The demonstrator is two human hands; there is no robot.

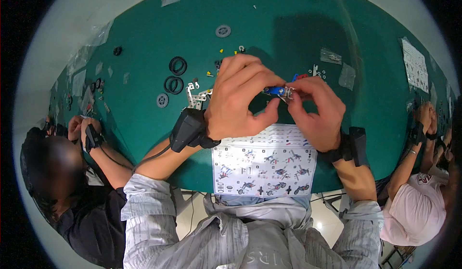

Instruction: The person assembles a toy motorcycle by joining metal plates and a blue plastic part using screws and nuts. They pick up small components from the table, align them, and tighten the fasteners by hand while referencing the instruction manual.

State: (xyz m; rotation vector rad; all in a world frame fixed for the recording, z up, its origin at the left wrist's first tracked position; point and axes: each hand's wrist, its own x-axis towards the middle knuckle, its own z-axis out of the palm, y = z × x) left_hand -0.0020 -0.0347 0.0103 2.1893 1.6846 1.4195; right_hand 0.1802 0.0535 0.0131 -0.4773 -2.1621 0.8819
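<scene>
Above the instruction sheet, both hands meet at a small blue and metal assembly [278,91]. My left hand [240,96] reaches it from the left, its fingertips pressed at the assembly's left part and upper edge. My right hand [317,108] pinches the metal end between thumb and index finger. Part of the assembly is hidden behind the fingers. The printed instruction sheet [263,165] lies at the table's near edge below my hands. Red and blue pieces [300,77] lie just behind my right fingers.
On the green table [144,43] are black tyres [177,66], grey wheels [223,31], white perforated pieces [191,97], small nuts and plastic bags [330,56]. One person [91,197] sits at the left, and others [416,197] are at the right.
</scene>
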